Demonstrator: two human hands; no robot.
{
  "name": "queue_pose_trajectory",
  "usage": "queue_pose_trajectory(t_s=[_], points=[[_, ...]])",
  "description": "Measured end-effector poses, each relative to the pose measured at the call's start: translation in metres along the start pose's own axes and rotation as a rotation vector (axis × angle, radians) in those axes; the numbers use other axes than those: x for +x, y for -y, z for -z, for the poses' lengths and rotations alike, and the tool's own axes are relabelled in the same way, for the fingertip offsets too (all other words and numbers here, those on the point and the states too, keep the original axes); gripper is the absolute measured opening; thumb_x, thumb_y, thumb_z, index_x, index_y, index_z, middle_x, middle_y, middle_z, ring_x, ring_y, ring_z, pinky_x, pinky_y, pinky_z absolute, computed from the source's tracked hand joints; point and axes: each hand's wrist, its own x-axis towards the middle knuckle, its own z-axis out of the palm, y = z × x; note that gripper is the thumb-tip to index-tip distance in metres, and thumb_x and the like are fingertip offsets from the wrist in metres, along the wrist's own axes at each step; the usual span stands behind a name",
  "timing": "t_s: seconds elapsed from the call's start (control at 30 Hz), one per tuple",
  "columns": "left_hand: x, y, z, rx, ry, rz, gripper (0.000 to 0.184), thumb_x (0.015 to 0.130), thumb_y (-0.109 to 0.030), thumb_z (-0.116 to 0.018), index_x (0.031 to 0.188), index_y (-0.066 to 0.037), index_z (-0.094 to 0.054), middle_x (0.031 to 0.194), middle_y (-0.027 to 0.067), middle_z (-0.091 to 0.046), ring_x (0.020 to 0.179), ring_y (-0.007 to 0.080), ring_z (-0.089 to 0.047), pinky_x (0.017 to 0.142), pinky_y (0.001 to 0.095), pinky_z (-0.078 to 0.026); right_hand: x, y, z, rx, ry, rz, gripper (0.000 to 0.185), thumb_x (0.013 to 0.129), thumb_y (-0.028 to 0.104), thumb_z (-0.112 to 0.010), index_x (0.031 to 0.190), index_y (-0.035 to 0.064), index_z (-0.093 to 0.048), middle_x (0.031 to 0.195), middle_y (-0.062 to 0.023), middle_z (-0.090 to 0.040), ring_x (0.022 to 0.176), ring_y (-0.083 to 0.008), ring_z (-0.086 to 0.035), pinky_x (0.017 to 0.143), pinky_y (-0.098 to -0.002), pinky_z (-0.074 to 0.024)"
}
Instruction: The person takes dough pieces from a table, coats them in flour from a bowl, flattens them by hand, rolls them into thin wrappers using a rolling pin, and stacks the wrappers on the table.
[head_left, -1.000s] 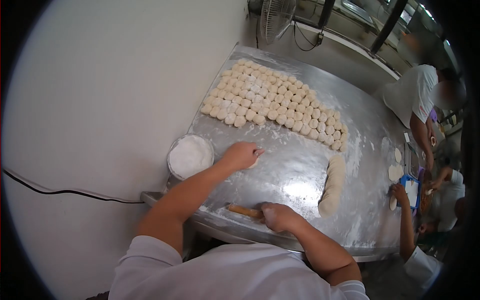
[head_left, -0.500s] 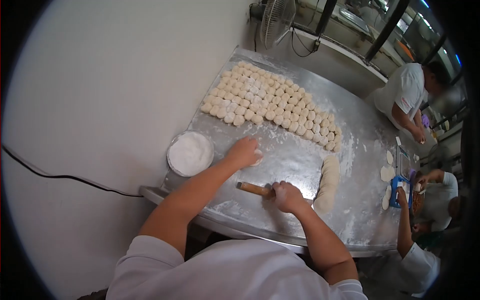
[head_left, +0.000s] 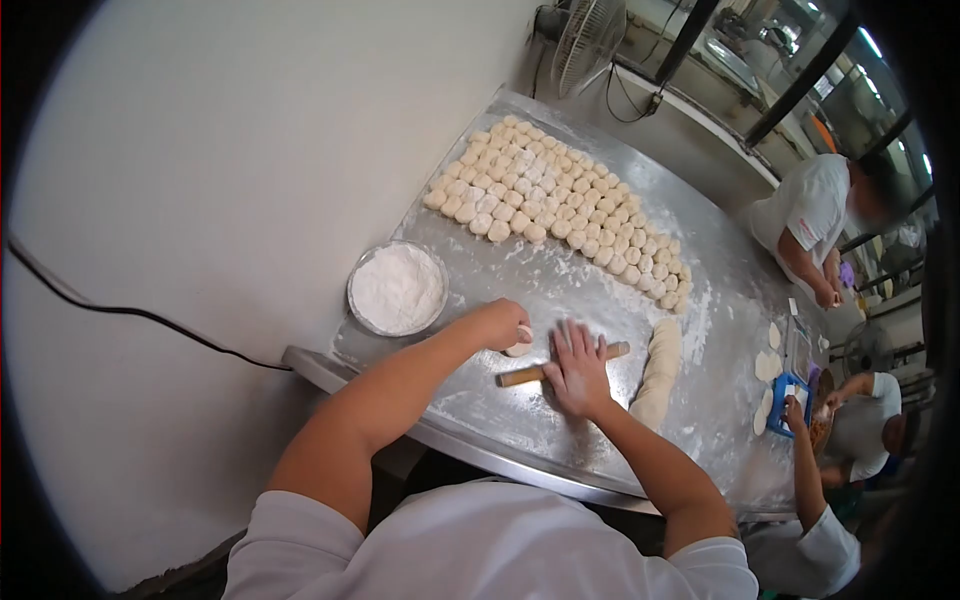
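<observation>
My left hand [head_left: 498, 325] is closed, its fingers pinching the edge of a small dough disc [head_left: 519, 348] that lies on the metal table. To its right, my right hand [head_left: 578, 370] lies flat across a wooden rolling pin [head_left: 520, 377], fingers spread and not wrapped round it. Both ends of the pin stick out past the hand. A thick rope of dough [head_left: 658, 375] rests further right. Beyond both hands, many small dough balls [head_left: 545, 195] sit in close rows. My left fingertips are partly hidden.
A bowl of white flour [head_left: 398, 289] stands left of my left arm, by the wall. Flour dusts the steel table [head_left: 470, 400]. At right are flat dough rounds [head_left: 768, 367], a blue scale [head_left: 790, 404] and several co-workers' arms. A fan [head_left: 590, 45] stands at the back.
My right hand has gone from curled round the rolling pin to flat and spread on top of it. The pin now lies nearer the dough disc. The camera view has shifted slightly.
</observation>
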Motion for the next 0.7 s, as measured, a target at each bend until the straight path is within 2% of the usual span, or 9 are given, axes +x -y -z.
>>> queue_pose_trajectory(t_s=[0.13, 0.23, 0.27, 0.33, 0.37, 0.47, 0.57, 0.67, 0.7], points=[[0.002, -0.001, 0.000, 0.069, -0.041, -0.040, 0.030, 0.098, -0.033, -0.075, 0.111, -0.006, -0.078, 0.109, 0.0206, -0.078, 0.103, 0.0408, -0.074, 0.090, 0.0501, -0.057, 0.094, 0.014, 0.006, -0.034, -0.158, -0.138, 0.081, 0.104, 0.047, -0.055, 0.168, 0.0040, -0.031, 0.175, -0.0254, -0.025, 0.162, -0.0464, -0.021, 0.129, -0.0675, -0.0111], [0.013, 0.007, -0.001, 0.187, -0.173, 0.040, 0.033, 0.102, -0.038, -0.068, 0.104, -0.006, -0.077, 0.108, 0.0211, -0.077, 0.102, 0.0427, -0.073, 0.090, 0.0531, -0.056, 0.150, 0.013, 0.006, -0.013, -0.301, -0.201, 0.079, 0.105, 0.046, -0.055, 0.166, 0.0015, -0.033, 0.174, -0.0247, -0.027, 0.161, -0.0450, -0.023, 0.130, -0.0648, -0.0128], [0.016, 0.007, 0.004, 0.203, -0.144, 0.081, 0.042, 0.104, -0.046, -0.063, 0.104, -0.005, -0.077, 0.111, 0.0190, -0.077, 0.107, 0.0402, -0.073, 0.095, 0.0519, -0.056, 0.164, 0.010, 0.002, -0.005, -0.327, -0.220, 0.078, 0.105, 0.045, -0.055, 0.165, 0.0006, -0.034, 0.173, -0.0247, -0.028, 0.161, -0.0445, -0.024, 0.130, -0.0639, -0.0142], [0.019, 0.008, 0.006, 0.191, -0.147, 0.092, 0.042, 0.105, -0.046, -0.062, 0.105, -0.007, -0.077, 0.112, 0.0192, -0.077, 0.109, 0.0410, -0.072, 0.096, 0.0518, -0.055, 0.183, 0.008, 0.000, 0.004, -0.387, -0.252, 0.077, 0.104, 0.043, -0.057, 0.163, -0.0012, -0.035, 0.172, -0.0248, -0.031, 0.159, -0.0434, -0.028, 0.130, -0.0620, -0.0169], [0.020, 0.009, 0.007, 0.186, -0.148, 0.094, 0.042, 0.105, -0.046, -0.061, 0.105, -0.007, -0.077, 0.113, 0.0193, -0.077, 0.110, 0.0414, -0.071, 0.097, 0.0517, -0.055, 0.177, 0.008, 0.002, 0.055, -0.384, -0.248, 0.074, 0.104, 0.041, -0.057, 0.162, -0.0006, -0.038, 0.171, -0.0249, -0.033, 0.158, -0.0432, -0.029, 0.129, -0.0613, -0.0181], [0.029, 0.028, 0.001, 0.089, -0.218, 0.025, 0.040, 0.103, -0.040, -0.068, 0.100, -0.002, -0.076, 0.097, 0.0208, -0.078, 0.089, 0.0378, -0.075, 0.081, 0.0482, -0.058, 0.118, 0.007, -0.001, 0.125, -0.327, -0.216, 0.066, 0.104, 0.036, -0.059, 0.159, 0.0023, -0.045, 0.168, -0.0249, -0.037, 0.155, -0.0435, -0.034, 0.128, -0.0614, -0.0206], [0.024, 0.025, 0.011, -0.266, 0.124, 0.213, 0.040, 0.102, -0.037, -0.071, 0.100, 0.002, -0.076, 0.085, 0.0174, -0.077, 0.071, 0.0289, -0.075, 0.069, 0.0411, -0.059, 0.014, -0.002, -0.015, -0.057, -0.118, -0.148, 0.060, 0.105, 0.037, -0.058, 0.157, 0.0071, -0.051, 0.167, -0.0246, -0.038, 0.154, -0.0450, -0.036, 0.126, -0.0661, -0.0202], [0.025, 0.028, 0.009, -0.215, 0.270, 0.204, 0.040, 0.102, -0.034, -0.072, 0.102, 0.005, -0.076, 0.077, 0.0140, -0.074, 0.058, 0.0213, -0.069, 0.060, 0.0354, -0.057, -0.009, -0.006, -0.008, -0.015, -0.078, -0.093, 0.064, 0.106, 0.039, -0.053, 0.161, 0.0074, -0.045, 0.171, -0.0248, -0.033, 0.156, -0.0467, -0.032, 0.125, -0.0693, -0.0179], [0.026, 0.026, 0.008, -0.132, 0.281, 0.212, 0.041, 0.102, -0.036, -0.072, 0.103, 0.005, -0.077, 0.080, 0.0152, -0.075, 0.063, 0.0239, -0.071, 0.064, 0.0371, -0.058, 0.001, -0.006, -0.012, -0.026, -0.077, -0.134, 0.065, 0.106, 0.040, -0.053, 0.162, 0.0072, -0.043, 0.172, -0.0247, -0.032, 0.156, -0.0468, -0.031, 0.126, -0.0685, -0.0173]])
